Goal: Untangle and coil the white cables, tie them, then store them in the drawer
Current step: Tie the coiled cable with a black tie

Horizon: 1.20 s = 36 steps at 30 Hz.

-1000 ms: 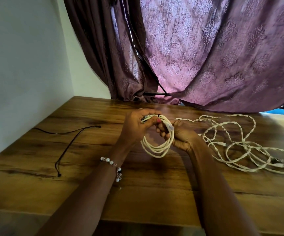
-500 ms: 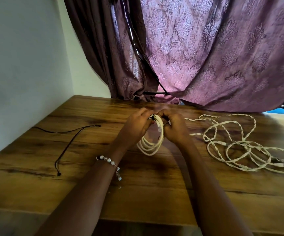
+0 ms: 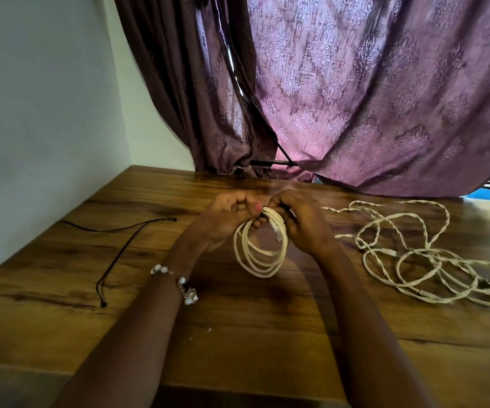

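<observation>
Coil [image 3: 260, 251] held above table [image 3: 267, 334] centre, left hand [image 3: 226, 219] and right hand [image 3: 302, 222] gripping its top. Loose cables [image 3: 414, 254] on table right. Thin cord [image 3: 120, 248] left. Curtain [image 3: 355, 98] behind.

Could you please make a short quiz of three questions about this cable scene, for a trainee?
1. True or false: both hands hold the coiled white cable at its top.
2. Where does the tangled white cable pile lie?
A. to the right of the right hand
B. to the left of the left hand
C. under the curtain
3. Fill in: the thin black cord lies on the wooden ____.

Key: 1 true; 2 A; 3 table.
</observation>
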### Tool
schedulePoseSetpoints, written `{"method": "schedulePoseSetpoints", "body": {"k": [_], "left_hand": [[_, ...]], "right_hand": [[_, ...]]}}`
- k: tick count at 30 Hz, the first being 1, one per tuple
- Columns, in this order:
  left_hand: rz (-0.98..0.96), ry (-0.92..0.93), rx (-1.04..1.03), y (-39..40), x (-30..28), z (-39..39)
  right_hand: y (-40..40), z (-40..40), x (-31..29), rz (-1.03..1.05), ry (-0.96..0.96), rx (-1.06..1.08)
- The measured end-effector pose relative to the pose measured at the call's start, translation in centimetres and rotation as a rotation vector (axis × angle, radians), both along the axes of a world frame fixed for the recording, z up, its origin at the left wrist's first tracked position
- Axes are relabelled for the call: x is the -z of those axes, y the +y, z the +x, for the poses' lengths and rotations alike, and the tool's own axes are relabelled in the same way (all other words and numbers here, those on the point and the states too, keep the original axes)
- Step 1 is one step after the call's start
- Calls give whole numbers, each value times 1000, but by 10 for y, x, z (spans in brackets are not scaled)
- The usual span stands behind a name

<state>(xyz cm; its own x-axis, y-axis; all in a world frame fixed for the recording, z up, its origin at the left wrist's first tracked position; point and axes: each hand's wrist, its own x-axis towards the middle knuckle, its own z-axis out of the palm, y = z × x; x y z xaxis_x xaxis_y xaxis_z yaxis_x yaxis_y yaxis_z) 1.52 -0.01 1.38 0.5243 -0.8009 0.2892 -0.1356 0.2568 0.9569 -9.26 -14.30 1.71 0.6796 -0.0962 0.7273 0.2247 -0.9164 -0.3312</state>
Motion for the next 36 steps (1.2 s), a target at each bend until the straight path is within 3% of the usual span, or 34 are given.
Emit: {"method": "schedulePoseSetpoints", "body": {"k": [3, 6, 9, 13, 16, 31, 36], "left_hand": [[-39, 20, 25, 2, -1, 0], [-102, -17, 3, -2, -1, -4], [-132, -92, -11, -4, -2, -12], [-133, -167, 10, -6, -3, -17], [-126, -174, 13, -6, -3, -16], [-63, -248, -9, -4, 1, -16], [-37, -274, -5, -5, 1, -15]], "right_hand": [[-2, -5, -5, 103, 83, -55], [-1, -12, -10, 457, 164, -173], [2, -18, -15, 875, 114, -350], [3, -21, -18, 1086, 63, -461], [2, -21, -18, 1074, 64, -437], [-9, -26, -16, 560, 129, -297], [-5, -19, -11, 580, 75, -282]]}}
